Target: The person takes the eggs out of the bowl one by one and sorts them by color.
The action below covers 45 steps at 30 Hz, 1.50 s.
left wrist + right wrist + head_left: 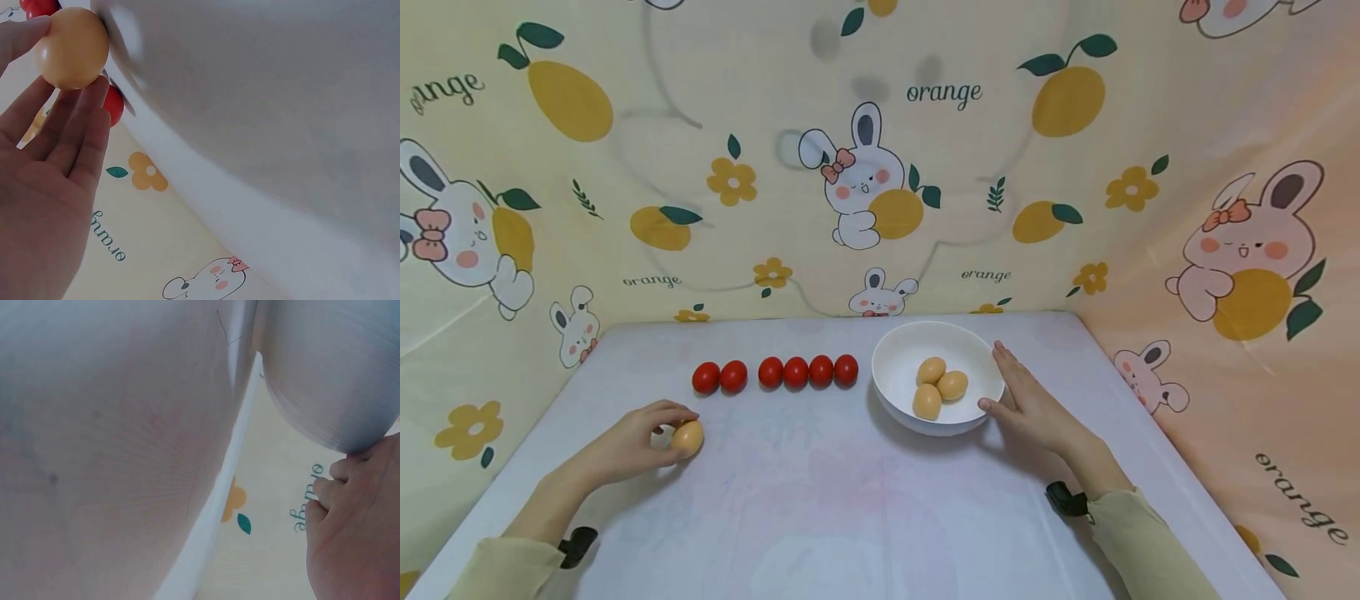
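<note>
- Apparently to keep it from rolling, the left hand [642, 440] pinches a smooth yellow egg [688, 439] between thumb and fingers, low over the worktop's [820, 492] left side; whether it touches down is unclear.
- The right hand [1033, 410], thumb and fairly straight fingers apart, rests against the bowl's [891, 400] right side, probably steadying it.
- Three matching eggs [932, 390] lie clustered inside, likely gathered by the curved, glossy white wall.
- Six shiny red eggs [796, 373] form a row, two then four, parted by a gap.
- A pale, faintly creased cloth covers the worktop.
</note>
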Each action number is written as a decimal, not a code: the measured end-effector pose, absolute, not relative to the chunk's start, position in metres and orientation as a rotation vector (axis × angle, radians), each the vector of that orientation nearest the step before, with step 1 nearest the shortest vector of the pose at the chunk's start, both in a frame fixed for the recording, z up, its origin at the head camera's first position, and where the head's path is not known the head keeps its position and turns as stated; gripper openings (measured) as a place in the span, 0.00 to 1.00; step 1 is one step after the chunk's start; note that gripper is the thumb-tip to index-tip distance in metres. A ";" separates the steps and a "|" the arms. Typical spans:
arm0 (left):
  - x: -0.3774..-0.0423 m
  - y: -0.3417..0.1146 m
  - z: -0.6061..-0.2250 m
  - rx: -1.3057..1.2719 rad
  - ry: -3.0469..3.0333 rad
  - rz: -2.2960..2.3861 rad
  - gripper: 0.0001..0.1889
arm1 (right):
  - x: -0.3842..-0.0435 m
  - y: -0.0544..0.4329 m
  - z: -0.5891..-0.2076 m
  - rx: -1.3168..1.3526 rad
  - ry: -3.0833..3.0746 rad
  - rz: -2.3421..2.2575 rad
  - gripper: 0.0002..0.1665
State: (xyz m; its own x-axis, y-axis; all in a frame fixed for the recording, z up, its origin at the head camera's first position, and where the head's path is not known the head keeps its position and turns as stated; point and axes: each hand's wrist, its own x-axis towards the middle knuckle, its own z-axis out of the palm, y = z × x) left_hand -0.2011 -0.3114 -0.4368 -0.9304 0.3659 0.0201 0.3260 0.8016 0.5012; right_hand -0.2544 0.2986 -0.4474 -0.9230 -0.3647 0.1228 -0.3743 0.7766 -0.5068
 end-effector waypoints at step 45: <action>-0.230 -0.207 -0.409 0.875 3.102 1.105 0.18 | -0.253 0.297 -0.448 0.596 -2.938 0.822 0.57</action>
State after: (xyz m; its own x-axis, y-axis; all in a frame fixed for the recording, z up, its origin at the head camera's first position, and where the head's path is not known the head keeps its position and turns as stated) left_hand -0.2299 -0.2069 -0.4093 -0.8353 0.3746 0.4025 0.5446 0.6637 0.5127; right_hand -0.2534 0.2975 -0.4477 -0.9260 -0.3535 0.1325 -0.3709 0.7867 -0.4935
